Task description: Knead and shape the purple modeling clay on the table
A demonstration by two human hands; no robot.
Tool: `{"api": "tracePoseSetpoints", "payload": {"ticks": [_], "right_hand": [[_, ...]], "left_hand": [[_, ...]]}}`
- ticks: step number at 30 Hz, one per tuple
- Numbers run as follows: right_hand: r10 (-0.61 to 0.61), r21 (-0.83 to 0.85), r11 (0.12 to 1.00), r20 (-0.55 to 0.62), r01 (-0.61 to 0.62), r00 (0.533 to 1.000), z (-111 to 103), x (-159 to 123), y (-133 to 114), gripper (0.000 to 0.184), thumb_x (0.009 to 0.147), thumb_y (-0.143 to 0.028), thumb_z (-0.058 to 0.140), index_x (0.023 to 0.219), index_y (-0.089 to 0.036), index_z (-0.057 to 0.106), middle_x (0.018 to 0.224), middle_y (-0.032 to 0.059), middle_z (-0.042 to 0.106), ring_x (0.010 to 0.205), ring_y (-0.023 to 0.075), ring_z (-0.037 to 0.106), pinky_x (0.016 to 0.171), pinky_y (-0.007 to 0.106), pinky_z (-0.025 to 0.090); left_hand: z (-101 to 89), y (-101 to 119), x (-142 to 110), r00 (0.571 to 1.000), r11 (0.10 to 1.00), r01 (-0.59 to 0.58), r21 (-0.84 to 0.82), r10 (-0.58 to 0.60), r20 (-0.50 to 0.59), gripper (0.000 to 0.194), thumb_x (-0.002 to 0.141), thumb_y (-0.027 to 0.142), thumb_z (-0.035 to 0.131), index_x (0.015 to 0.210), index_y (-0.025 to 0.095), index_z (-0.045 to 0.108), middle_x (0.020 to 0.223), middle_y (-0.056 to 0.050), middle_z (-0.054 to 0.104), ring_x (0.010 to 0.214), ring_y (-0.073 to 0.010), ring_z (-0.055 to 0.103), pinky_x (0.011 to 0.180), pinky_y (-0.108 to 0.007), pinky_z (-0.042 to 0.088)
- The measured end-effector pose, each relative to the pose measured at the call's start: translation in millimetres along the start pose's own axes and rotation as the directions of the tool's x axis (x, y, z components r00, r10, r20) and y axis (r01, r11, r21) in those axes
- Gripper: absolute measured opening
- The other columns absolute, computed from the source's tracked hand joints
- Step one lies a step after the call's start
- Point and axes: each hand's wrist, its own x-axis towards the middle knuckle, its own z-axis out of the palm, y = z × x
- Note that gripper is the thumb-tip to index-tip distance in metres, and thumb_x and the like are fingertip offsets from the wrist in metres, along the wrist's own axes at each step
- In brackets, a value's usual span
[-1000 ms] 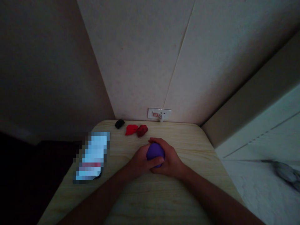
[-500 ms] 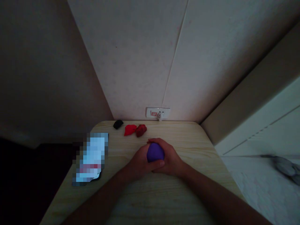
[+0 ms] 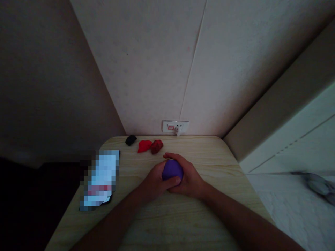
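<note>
Cupped between both hands is a smooth, rounded purple lump of what looks like modelling clay. My left hand wraps its left and near side, the thumb lying across the front. From the right, my right hand curves round it, with its upper fingers reaching over the far side. The lump's underside and the lower fingers are hidden. Beyond the hands, a dark red lump, a bright red lump and a small black lump lie on the wooden table.
A phone with a lit, blurred screen lies on the table's left side. Behind the table, a wall socket holds a white plug. A pale cabinet and a white quilted surface are at the right.
The view has shifted slightly. My right hand's upper fingers have lifted a little off the purple clay, and more of the lump shows. Both hands still hold it in nearly the same place.
</note>
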Motion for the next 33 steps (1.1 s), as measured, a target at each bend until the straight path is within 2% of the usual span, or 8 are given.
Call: {"api": "tracePoseSetpoints", "payload": {"ticks": [4,9,15,18,20,23,28,33], "right_hand": [[0.009,-0.009,1.000,-0.003,-0.009,1.000,0,0,-1,0.084,0.060,-0.024,0.084,0.138,-0.024,0.053,0.129,0.0090,0.067,0.111,0.0279,0.067,0.098,0.041,0.053],[0.031,0.087,0.996,-0.028,-0.029,0.999,-2,0,-2,0.094,0.060,-0.029,0.090,0.144,-0.024,0.047,0.138,0.0119,0.059,0.122,0.0298,0.061,0.106,0.044,0.049],[0.110,0.223,0.972,-0.124,-0.081,0.986,-3,-3,-2,0.079,0.067,-0.031,0.089,0.134,-0.024,0.049,0.130,0.0119,0.061,0.113,0.0263,0.064,0.096,0.039,0.054],[0.120,0.233,0.967,-0.067,-0.101,0.991,-2,-3,-3,0.091,0.062,-0.035,0.093,0.138,-0.025,0.045,0.124,0.0105,0.061,0.106,0.0252,0.065,0.088,0.037,0.057],[0.072,0.168,0.983,-0.027,-0.066,0.997,-2,-2,-3,0.096,0.059,-0.036,0.094,0.142,-0.025,0.045,0.129,0.0114,0.059,0.113,0.0277,0.063,0.095,0.040,0.054],[-0.042,0.091,0.995,-0.016,0.044,0.999,-3,1,-4,0.087,0.061,-0.035,0.092,0.139,-0.027,0.053,0.136,0.0116,0.058,0.125,0.0312,0.057,0.108,0.046,0.046],[-0.079,0.057,0.995,-0.059,0.083,0.995,-1,2,-3,0.077,0.065,-0.029,0.087,0.136,-0.027,0.058,0.132,0.0114,0.063,0.123,0.0310,0.059,0.107,0.047,0.047],[-0.056,0.079,0.995,0.039,0.053,0.998,-6,0,-2,0.099,0.055,-0.045,0.096,0.142,-0.029,0.054,0.146,0.0131,0.051,0.134,0.0335,0.051,0.113,0.050,0.042]], "left_hand": [[-1.4,-3,2,1.000,1.000,0.011,0.009,-0.011,0.022,0.053,0.066,0.041,0.084,0.107,0.013,0.065,0.099,-0.009,0.070,0.091,-0.0253,0.065,0.081,-0.036,0.052],[-5.8,-4,6,0.999,0.995,-0.007,-0.104,0.002,-0.042,0.068,0.058,0.033,0.090,0.117,0.013,0.061,0.110,-0.010,0.069,0.098,-0.0259,0.064,0.086,-0.036,0.052],[-4.7,-4,8,0.996,0.944,0.040,-0.326,-0.062,-0.057,0.047,0.068,0.033,0.081,0.108,0.014,0.066,0.096,-0.005,0.070,0.089,-0.0218,0.065,0.084,-0.033,0.050],[-2.9,1,5,0.998,0.963,0.039,-0.268,-0.048,-0.029,0.043,0.065,0.028,0.077,0.104,0.014,0.066,0.090,-0.004,0.068,0.083,-0.0204,0.062,0.076,-0.031,0.049],[-2.2,4,3,1.000,0.982,0.017,-0.190,-0.019,-0.007,0.046,0.063,0.027,0.074,0.106,0.013,0.066,0.090,-0.004,0.066,0.082,-0.0204,0.059,0.074,-0.031,0.048],[-2.5,2,1,1.000,0.993,-0.022,-0.114,0.023,0.009,0.047,0.064,0.029,0.071,0.108,0.013,0.065,0.090,-0.004,0.065,0.081,-0.0206,0.058,0.074,-0.031,0.048],[-4.9,-6,3,0.998,0.998,-0.052,-0.019,0.052,0.019,0.052,0.071,0.039,0.078,0.115,0.015,0.063,0.102,-0.007,0.067,0.090,-0.0230,0.061,0.076,-0.032,0.050],[-7.2,-5,2,1.000,0.999,-0.016,0.047,0.017,-0.016,0.065,0.063,0.040,0.083,0.118,0.013,0.061,0.108,-0.010,0.068,0.094,-0.0266,0.063,0.078,-0.036,0.052]]}}
